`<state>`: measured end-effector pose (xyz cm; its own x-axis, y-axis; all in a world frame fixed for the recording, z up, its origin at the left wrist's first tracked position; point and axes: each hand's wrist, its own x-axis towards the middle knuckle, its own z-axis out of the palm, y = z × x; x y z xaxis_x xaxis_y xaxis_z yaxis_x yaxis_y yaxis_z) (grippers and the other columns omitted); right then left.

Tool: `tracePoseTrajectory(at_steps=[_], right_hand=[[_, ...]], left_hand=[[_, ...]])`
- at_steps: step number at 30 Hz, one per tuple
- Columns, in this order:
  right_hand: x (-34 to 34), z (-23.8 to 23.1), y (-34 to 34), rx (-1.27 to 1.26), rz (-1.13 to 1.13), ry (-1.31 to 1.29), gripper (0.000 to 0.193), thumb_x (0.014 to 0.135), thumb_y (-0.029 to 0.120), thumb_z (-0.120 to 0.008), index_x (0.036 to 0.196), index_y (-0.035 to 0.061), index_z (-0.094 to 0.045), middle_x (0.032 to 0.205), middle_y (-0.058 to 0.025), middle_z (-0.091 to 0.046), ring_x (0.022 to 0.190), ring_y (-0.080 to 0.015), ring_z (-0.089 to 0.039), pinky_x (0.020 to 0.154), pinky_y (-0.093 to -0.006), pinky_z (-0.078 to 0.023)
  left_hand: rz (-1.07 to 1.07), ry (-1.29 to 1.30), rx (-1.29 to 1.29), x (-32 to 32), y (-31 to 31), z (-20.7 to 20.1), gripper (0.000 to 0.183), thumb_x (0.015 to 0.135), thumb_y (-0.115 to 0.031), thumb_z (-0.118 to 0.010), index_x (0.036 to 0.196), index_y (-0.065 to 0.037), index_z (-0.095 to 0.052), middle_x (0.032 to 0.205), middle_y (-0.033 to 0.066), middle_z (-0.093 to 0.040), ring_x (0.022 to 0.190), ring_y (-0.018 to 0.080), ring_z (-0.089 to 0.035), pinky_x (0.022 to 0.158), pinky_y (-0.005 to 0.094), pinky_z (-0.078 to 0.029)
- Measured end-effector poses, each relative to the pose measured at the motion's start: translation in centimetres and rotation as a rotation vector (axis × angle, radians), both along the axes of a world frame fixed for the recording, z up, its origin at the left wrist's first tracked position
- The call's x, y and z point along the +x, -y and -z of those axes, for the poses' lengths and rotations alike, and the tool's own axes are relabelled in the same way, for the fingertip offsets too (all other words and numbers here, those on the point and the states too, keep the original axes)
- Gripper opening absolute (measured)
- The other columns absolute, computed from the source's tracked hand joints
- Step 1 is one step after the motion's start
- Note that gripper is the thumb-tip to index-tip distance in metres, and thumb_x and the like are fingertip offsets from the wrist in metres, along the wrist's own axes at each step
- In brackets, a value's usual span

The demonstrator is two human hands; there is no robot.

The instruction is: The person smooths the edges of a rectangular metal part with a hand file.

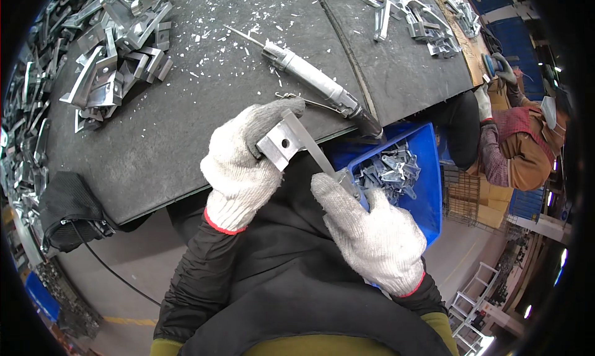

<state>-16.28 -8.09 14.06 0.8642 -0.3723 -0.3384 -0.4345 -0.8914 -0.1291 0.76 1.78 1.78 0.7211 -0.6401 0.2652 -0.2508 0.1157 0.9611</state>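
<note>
Both my hands wear white knit gloves with grey-coated fingers and red cuffs. Between them is a silvery metal bracket (308,144), with a squared block with a round hole at one end and a long flat arm. My left hand (242,160) is closed on the block end, at the table's near edge. My right hand (375,241) pinches the far end of the arm, its fingertips partly covering it. Beyond my hands, a pencil-shaped silver power tool (313,77) with a thin pointed tip lies on the dark table mat (204,95).
A blue bin (434,198) of small metal brackets (390,173) stands right of my lap. Bracket piles (114,64) fill the table's left side; more brackets (412,15) lie far right. Metal chips are scattered across the mat. A person (524,142) works at the right.
</note>
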Motion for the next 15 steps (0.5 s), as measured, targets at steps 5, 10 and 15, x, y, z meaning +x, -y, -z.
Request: tracePoseTrajectory(at_steps=[5, 10, 15], right_hand=[[0.05, 0.45, 0.16, -0.043, -0.066, 0.020, 0.056, 0.090, 0.022, -0.072, 0.141, 0.0402, -0.061, 0.091, -0.0147, -0.064, 0.057, -0.0302, -0.066, 0.050, -0.0388, -0.055], [0.10, 0.22, 0.13, -0.073, -0.050, -0.003, 0.056, 0.089, 0.021, -0.070, 0.141, 0.0399, -0.062, 0.094, -0.0135, -0.066, 0.057, -0.0292, -0.066, 0.051, -0.0391, -0.055], [-0.09, 0.32, 0.11, -0.001, -0.035, 0.037, 0.056, 0.088, 0.021, -0.070, 0.140, 0.0409, -0.062, 0.090, -0.0141, -0.063, 0.059, -0.0302, -0.067, 0.053, -0.0421, -0.056]], left_hand=[[0.008, -0.079, 0.035, -0.13, 0.00, -0.45, 0.035, 0.089, 0.001, -0.070, 0.124, 0.001, -0.068, 0.117, 0.0116, -0.074, 0.107, 0.0178, -0.070, 0.092, 0.0309, -0.058], [-0.033, -0.157, -0.053, -0.43, 0.35, -0.47, 0.055, 0.068, 0.018, -0.057, 0.118, 0.003, -0.071, 0.110, 0.0139, -0.075, 0.104, 0.0197, -0.072, 0.090, 0.0310, -0.057], [-0.032, -0.147, -0.021, -0.38, 0.42, -0.80, 0.056, 0.068, 0.019, -0.055, 0.119, 0.003, -0.071, 0.109, 0.0135, -0.076, 0.104, 0.0194, -0.073, 0.091, 0.0311, -0.056]])
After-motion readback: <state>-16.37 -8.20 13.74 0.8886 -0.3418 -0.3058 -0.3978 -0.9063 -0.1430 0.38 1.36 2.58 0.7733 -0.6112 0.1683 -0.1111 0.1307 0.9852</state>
